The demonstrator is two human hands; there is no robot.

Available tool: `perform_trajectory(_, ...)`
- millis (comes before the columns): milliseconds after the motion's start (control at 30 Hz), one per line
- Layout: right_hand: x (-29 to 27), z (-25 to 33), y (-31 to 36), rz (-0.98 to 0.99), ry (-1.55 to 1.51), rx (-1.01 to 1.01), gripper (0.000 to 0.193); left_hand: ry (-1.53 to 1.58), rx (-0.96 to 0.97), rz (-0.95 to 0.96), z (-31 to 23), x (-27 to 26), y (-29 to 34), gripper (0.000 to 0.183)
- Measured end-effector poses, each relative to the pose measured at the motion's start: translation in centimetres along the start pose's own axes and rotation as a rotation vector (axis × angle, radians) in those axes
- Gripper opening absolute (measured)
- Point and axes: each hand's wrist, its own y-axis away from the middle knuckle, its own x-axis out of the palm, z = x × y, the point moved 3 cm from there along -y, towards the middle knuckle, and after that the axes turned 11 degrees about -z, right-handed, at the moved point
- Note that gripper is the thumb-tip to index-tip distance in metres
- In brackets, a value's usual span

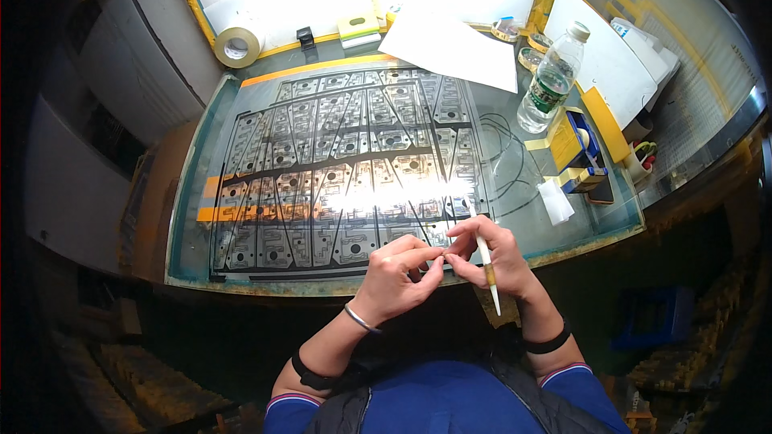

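Note:
My left hand (400, 271) is closed in a pinch, its thumb and forefinger meeting the fingertips of my right hand over the front edge of the table. Whatever lies between those fingertips is too small to make out. A slim white pen-like tool (484, 253) with a tapered end rests in my right hand (499, 257), slanting across the fingers. Beneath and beyond both hands, a large film sheet (310, 254) printed with a dark repeated circuit-like pattern lies flat on the glass-topped table (186, 261). Glare from the lamp washes out part of its middle.
At the back stand a tape roll (237, 48), a black clip (305, 38) and a white paper sheet (458, 48). On the right are a water bottle (553, 76), a blue-and-yellow tape dispenser (575, 149), a crumpled white tissue (556, 202) and a cup with scissors (641, 159).

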Motion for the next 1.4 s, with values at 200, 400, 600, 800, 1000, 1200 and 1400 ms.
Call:
perform_trajectory(200,0.02,0.13,-0.01,0.015,-0.001,0.004,0.031,0.009,-0.023,-0.007,-0.03,0.17,-0.01,0.015)
perform_trajectory(400,0.12,0.25,-0.05,0.023,0.003,-0.006,0.029,-0.018,0.016,-0.030,0.27,0.34,0.20,0.012)
perform_trajectory(600,0.21,0.31,-0.12,0.031,0.009,-0.013,0.023,-0.031,0.056,-0.036,0.40,0.43,0.21,0.011)
perform_trajectory(800,0.09,0.41,-0.12,0.058,0.028,-0.022,0.018,-0.032,0.047,-0.031,0.48,0.34,0.29,0.011)
perform_trajectory(1000,-0.01,0.48,-0.04,0.024,0.025,-0.050,0.018,-0.017,0.013,-0.015,0.32,0.20,0.21,0.015)
perform_trajectory(1200,0.01,0.28,0.05,0.007,-0.007,-0.008,0.019,-0.005,0.015,-0.001,0.05,0.09,0.07,0.016)
perform_trajectory(1400,0.02,0.45,-0.06,0.023,0.015,0.037,0.019,-0.014,0.030,-0.011,0.24,0.22,0.19,0.015)
